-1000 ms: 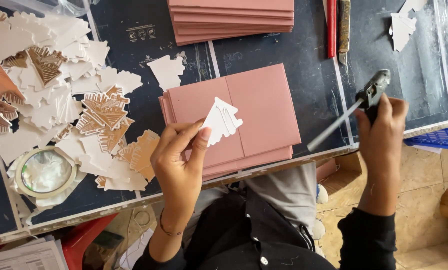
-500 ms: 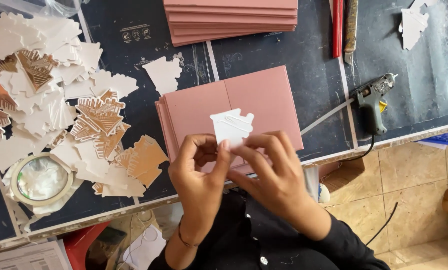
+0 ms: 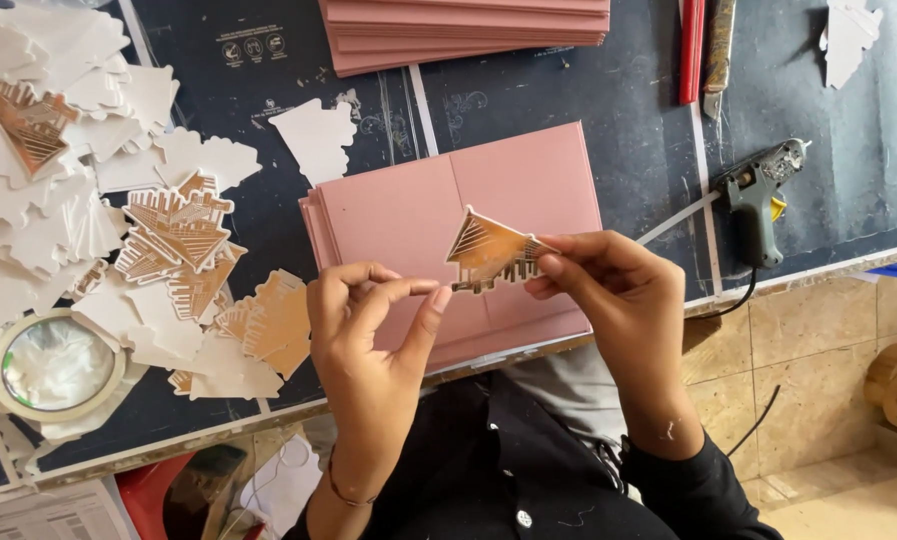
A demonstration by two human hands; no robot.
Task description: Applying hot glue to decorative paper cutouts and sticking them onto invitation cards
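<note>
- Gold-patterned cutout pinched in my right hand above the pink card stack.
- My left hand fingertips pinch beside its edge, holding nothing I can make out.
- Glue gun lies well apart, near the table edge.

Left hand curled, fingertips pinched; right hand pinching, fingers extended leftward.
</note>
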